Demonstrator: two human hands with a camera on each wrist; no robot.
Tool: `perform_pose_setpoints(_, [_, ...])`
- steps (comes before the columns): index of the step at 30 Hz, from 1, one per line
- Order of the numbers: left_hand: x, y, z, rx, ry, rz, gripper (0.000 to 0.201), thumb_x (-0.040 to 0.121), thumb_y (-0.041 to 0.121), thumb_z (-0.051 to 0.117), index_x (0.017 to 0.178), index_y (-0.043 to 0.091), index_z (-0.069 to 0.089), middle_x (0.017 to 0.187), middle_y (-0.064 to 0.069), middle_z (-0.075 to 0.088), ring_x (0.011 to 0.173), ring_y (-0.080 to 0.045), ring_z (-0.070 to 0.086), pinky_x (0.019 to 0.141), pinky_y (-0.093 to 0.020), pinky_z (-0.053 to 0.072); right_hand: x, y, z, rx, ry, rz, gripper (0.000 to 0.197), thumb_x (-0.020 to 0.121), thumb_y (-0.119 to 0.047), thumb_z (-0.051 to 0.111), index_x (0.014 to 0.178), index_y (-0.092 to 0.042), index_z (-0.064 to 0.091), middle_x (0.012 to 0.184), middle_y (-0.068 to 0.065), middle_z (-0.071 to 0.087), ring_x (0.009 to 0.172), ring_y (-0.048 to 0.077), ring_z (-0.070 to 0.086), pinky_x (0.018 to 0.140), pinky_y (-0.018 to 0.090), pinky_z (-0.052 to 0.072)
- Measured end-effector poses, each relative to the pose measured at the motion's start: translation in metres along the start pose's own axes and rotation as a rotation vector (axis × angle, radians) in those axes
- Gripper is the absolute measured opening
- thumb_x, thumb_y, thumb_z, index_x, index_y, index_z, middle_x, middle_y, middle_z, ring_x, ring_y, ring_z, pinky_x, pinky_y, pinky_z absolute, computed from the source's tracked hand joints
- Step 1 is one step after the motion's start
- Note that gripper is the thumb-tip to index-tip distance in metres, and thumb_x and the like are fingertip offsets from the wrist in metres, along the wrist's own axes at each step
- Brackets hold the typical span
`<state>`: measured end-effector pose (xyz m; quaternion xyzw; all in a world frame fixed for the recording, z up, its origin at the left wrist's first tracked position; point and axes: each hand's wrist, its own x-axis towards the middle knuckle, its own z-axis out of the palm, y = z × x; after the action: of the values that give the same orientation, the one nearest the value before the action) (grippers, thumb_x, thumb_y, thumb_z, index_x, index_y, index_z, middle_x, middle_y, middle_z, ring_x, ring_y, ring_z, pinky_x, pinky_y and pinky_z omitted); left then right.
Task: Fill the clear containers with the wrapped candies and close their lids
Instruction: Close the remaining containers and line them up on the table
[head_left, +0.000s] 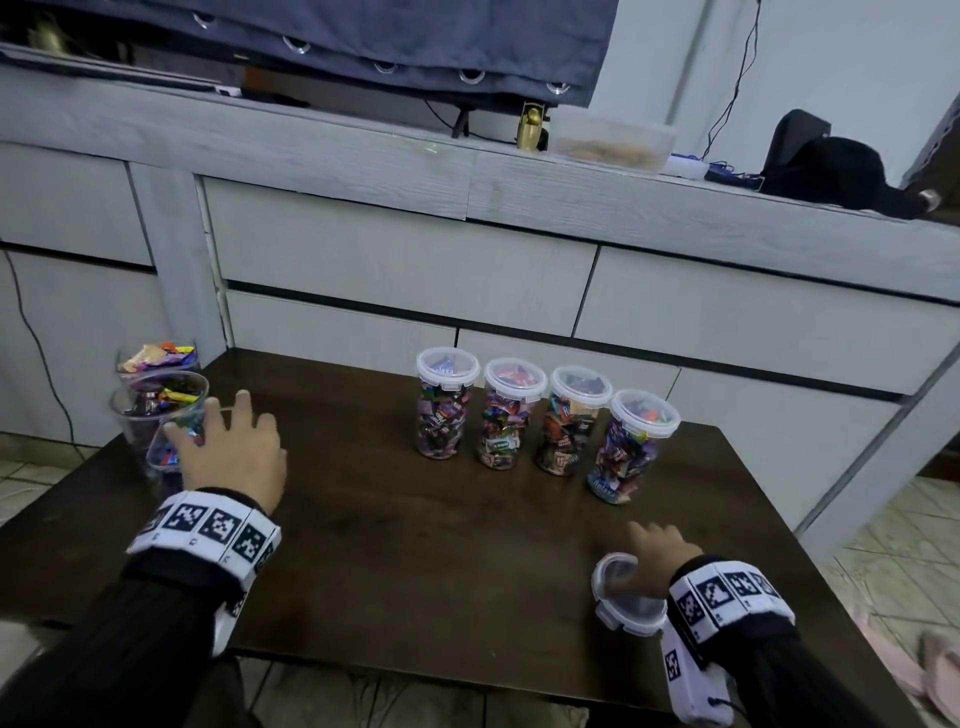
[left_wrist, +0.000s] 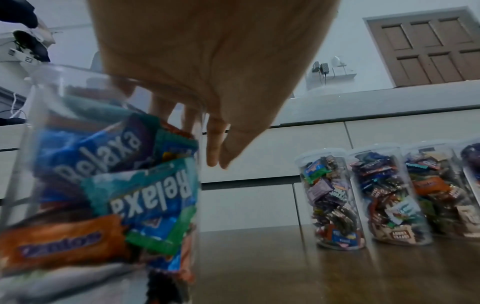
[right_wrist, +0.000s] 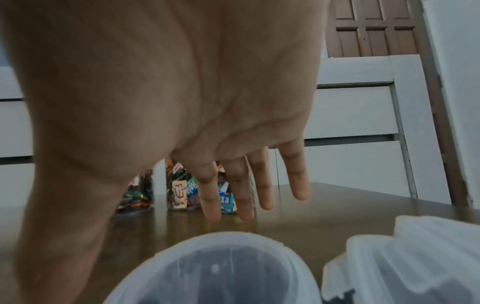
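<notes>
Four lidded clear containers (head_left: 447, 405) (head_left: 511, 415) (head_left: 574, 421) (head_left: 631, 447) full of wrapped candies stand in a row at the back of the dark table (head_left: 415, 545). At the table's left edge stand lidless clear containers (head_left: 156, 410) holding candies (left_wrist: 145, 185). My left hand (head_left: 228, 447) (left_wrist: 215, 144) is right beside them with straight, spread fingers and grips nothing. Near the front right, my right hand (head_left: 660, 551) (right_wrist: 249, 185) hovers with straight fingers over a loose white-rimmed lid (head_left: 626, 597) (right_wrist: 221, 267). A second lid (right_wrist: 415, 257) lies next to it.
A grey cabinet with drawers (head_left: 405, 270) runs behind the table. On its top sit a plastic tub (head_left: 613, 137) and a black bag (head_left: 826, 166). Tiled floor (head_left: 893, 545) shows to the right of the table's edge.
</notes>
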<state>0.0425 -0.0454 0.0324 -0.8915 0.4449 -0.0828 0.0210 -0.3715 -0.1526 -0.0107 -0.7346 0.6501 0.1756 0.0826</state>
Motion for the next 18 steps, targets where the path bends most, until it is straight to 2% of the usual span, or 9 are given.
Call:
perform_pose_setpoints(3, [-0.002,-0.006,0.002,-0.064,0.038,0.086,0.064,0.086,0.019,0.066,0.143,0.024,0.038,0.161,-0.008,0.016,0.148,-0.034,0.015,0.115,-0.052,0.030,-0.001,-0.001,0.010,-0.033,-0.029,0.009,0.094,0.060,-0.067,0.070,0.134,-0.022,0.034,0.136,0.002,0.042,0.128,0.025,0.038,0.101,0.040,0.040])
perform_pose_setpoints(5, [-0.001,-0.007,0.001,-0.104,0.018,0.141,0.069,0.083,0.011,0.069,0.143,0.025,0.038,0.162,-0.006,0.014,0.148,-0.033,0.013,0.115,-0.049,0.032,-0.002,-0.001,0.013,-0.025,-0.050,0.008,0.102,0.055,-0.065,0.075,0.136,-0.021,0.031,0.136,0.002,0.043,0.128,0.024,0.040,0.100,0.039,0.041])
perform_pose_setpoints(8, [-0.002,-0.003,-0.002,-0.070,-0.011,0.236,0.074,0.079,0.010,0.073,0.141,0.027,0.037,0.163,-0.004,0.011,0.149,-0.032,0.011,0.119,-0.046,0.025,-0.001,-0.003,0.013,0.006,-0.072,0.000,0.109,0.055,-0.060,0.079,0.139,-0.018,0.025,0.138,0.003,0.042,0.128,0.023,0.042,0.100,0.038,0.041])
perform_pose_setpoints(11, [-0.006,0.005,-0.002,-0.036,0.040,0.385,0.065,0.083,0.006,0.066,0.139,0.028,0.040,0.163,-0.003,0.014,0.149,-0.029,0.013,0.122,-0.044,0.015,-0.002,-0.005,0.010,0.009,-0.082,-0.001,0.109,0.057,-0.059,0.079,0.141,-0.017,0.023,0.139,0.003,0.041,0.128,0.021,0.043,0.101,0.037,0.041])
perform_pose_setpoints(14, [-0.009,0.020,-0.006,-0.025,0.021,0.523,0.064,0.085,0.005,0.063,0.139,0.030,0.039,0.162,0.000,0.015,0.150,-0.026,0.010,0.122,-0.043,0.010,-0.002,-0.005,0.009,-0.004,-0.086,-0.006,0.109,0.058,-0.061,0.078,0.141,-0.018,0.023,0.138,0.002,0.042,0.127,0.020,0.044,0.101,0.037,0.040])
perform_pose_setpoints(18, [-0.003,0.031,-0.011,-0.132,-0.017,0.566,0.062,0.086,0.002,0.061,0.138,0.030,0.040,0.162,0.003,0.017,0.150,-0.021,0.011,0.121,-0.042,0.007,-0.001,-0.004,0.011,-0.023,-0.077,-0.006,0.110,0.057,-0.064,0.075,0.142,-0.020,0.022,0.139,0.000,0.041,0.128,0.020,0.043,0.100,0.040,0.035])
